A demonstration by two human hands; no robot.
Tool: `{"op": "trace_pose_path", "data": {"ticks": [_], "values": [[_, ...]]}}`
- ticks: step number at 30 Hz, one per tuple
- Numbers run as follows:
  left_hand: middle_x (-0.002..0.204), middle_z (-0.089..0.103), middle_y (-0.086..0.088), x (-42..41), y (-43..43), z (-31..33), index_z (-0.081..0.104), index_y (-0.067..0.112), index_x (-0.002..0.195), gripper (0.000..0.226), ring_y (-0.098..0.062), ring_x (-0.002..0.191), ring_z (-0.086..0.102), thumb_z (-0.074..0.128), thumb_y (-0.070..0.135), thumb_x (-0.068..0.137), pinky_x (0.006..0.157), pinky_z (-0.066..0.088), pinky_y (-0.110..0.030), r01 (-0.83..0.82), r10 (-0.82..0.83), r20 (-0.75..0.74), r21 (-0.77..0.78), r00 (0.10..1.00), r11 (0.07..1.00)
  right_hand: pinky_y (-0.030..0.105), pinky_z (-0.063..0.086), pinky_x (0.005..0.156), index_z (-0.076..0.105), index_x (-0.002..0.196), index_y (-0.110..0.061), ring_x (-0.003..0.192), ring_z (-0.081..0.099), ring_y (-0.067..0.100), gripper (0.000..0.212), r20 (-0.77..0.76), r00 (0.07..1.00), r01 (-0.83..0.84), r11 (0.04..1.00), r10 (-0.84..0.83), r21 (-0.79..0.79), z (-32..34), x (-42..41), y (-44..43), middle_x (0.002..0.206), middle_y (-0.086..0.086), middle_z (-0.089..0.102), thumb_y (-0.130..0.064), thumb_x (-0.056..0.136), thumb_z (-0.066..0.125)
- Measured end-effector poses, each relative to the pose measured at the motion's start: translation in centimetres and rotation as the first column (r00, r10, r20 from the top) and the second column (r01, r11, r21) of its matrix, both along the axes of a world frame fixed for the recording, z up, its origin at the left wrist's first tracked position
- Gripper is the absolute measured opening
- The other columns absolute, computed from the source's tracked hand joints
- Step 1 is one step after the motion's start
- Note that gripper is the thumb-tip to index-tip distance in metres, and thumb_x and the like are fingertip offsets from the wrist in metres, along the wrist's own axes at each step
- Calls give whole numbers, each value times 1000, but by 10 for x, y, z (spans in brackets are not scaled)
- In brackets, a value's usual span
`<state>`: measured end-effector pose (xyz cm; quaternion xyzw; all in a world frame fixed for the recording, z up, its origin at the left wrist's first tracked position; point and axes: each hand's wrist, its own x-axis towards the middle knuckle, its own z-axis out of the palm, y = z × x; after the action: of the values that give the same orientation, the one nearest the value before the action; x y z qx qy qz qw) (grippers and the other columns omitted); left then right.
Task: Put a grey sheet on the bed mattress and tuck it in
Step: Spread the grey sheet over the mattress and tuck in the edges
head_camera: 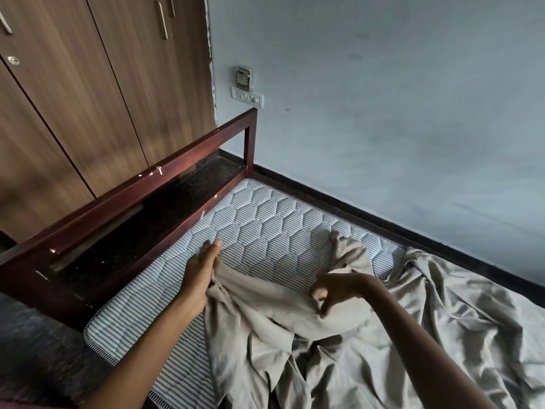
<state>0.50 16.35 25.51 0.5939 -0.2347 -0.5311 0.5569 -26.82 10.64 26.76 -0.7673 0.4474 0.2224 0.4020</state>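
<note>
The grey sheet [368,343] lies crumpled over the near and right part of the striped, quilted mattress [265,225]; the mattress end by the rail is bare. My left hand [203,270] grips a bunched edge of the sheet near the mattress's left side, a bit of cloth showing past its fingers. My right hand [339,290] pinches a fold of the sheet in the middle, fingers curled downward. A twisted peak of sheet rises just beyond my right hand.
A dark red wooden bed rail [147,178] runs along the mattress end at the left, with brown wardrobe doors [73,98] behind it. A pale blue wall [383,113] with a switch plate [247,97] borders the far side. Dark floor [35,349] lies at the lower left.
</note>
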Motion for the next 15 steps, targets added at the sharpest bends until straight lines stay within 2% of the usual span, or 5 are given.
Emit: {"op": "trace_pose_path", "data": {"ticks": [4,8,11,13,15], "values": [[72,56,-2,21,5,-2,59,15,81,24,-17,70,54,73,33,72,65,44,-28,43,-43,8,-33,999,999,17,40,84,68,111,-6,95,55,9,27,3,995,103,987,-103,-122,1,-27,-12,114,10,67,-16,85,67],[77,58,-1,5,7,3,64,17,88,41,-16,77,56,87,29,56,73,46,-29,280,-278,43,-48,960,959,21,48,78,69,103,3,79,60,4,18,371,914,229,964,-164,-138,11,0,-12,104,24,67,-7,90,60],[89,67,-1,-18,6,9,66,15,98,23,-16,89,61,72,6,77,75,50,-20,418,-413,67,-83,908,905,33,49,89,69,105,0,94,64,16,20,533,831,254,961,-162,-105,20,35,-5,106,18,69,-11,91,60],[99,71,-5,-31,6,13,66,12,104,25,-18,95,65,58,-3,86,78,52,-20,470,-467,55,-75,882,879,30,48,95,67,107,3,101,61,12,20,625,758,268,963,-187,-37,25,53,-1,112,11,68,-6,91,59],[91,73,-6,-39,7,17,66,12,97,20,-22,89,68,55,-1,87,77,53,-28,482,-477,95,-36,874,876,25,48,92,66,105,7,98,62,12,19,703,664,311,949,-256,51,29,62,1,106,10,68,-2,90,59]]}}
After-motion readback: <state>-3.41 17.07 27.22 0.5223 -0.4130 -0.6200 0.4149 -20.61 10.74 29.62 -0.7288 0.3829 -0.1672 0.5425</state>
